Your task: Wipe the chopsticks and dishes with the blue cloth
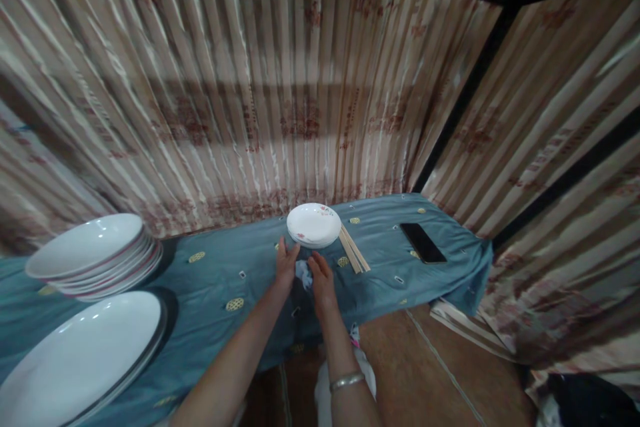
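Observation:
A small stack of white plates [310, 223] with red flower prints sits near the back edge of the cloth-covered table. My left hand [287, 263] is just in front of its near rim, thumb and fingers apart. Beside it, my right hand [321, 275] has its fingers stretched toward the stack, with a silver bangle on the wrist. Whether either hand touches the rim, I cannot tell. Between the hands lies a small crumpled whitish-blue thing [303, 273], its kind unclear. Several wooden chopsticks [354, 250] lie just right of the plates.
A black phone [423, 243] lies flat toward the table's right end. At the left stand a stack of white bowls [95, 250] and large oval platters [90, 353]. Blue-green cloth [210, 280] covers the table; patterned curtains [280, 113] hang behind, and dark metal posts [460, 107] rise at right.

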Motion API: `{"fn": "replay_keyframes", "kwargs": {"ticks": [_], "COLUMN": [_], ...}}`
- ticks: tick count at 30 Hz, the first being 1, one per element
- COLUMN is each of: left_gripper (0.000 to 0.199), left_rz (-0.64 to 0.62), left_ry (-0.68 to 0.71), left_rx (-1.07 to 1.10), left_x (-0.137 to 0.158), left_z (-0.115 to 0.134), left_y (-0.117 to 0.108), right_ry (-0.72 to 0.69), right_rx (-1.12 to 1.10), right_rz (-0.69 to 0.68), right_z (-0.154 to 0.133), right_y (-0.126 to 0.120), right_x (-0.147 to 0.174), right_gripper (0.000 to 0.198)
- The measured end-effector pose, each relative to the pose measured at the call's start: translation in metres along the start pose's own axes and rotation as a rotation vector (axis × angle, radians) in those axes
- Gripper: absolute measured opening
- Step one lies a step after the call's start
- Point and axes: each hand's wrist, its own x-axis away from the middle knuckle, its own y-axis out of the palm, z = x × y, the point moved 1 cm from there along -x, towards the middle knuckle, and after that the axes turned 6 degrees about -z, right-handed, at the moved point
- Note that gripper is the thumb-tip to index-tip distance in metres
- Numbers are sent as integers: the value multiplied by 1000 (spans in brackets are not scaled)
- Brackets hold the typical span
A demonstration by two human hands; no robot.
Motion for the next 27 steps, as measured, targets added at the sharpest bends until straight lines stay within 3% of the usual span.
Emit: {"fn": "replay_keyframes", "kwargs": {"ticks": [3, 7, 12, 16, 21, 24, 27], "left_gripper": [60, 49, 45, 52, 54, 66, 80], "left_rz": [59, 142, 129, 236, 471, 667, 801], "left_ry": [-51, -41, 113, 264, 417, 353, 143], "left_rx": [3, 7, -72, -272, -784, -862, -786], "left_x": [23, 56, 105, 151, 192, 201, 201], "left_z": [6, 27, 67, 97, 118, 118, 113], "left_y": [-15, -48, -105, -159, -240, -288, -322], "right_ry": [26, 56, 62, 36, -40, -44, -34], "right_rx": [31, 143, 228, 276, 355, 377, 362], "right_rz": [-54, -252, -439, -560, -652, -692, -713], "right_z": [-1, 2, 12, 23, 29, 32, 41], "right_y": [10, 25, 47, 66, 81, 92, 110], "right_x": [8, 22, 51, 78, 100, 107, 117], "right_gripper": [41, 39, 35, 27, 26, 27, 24]}}
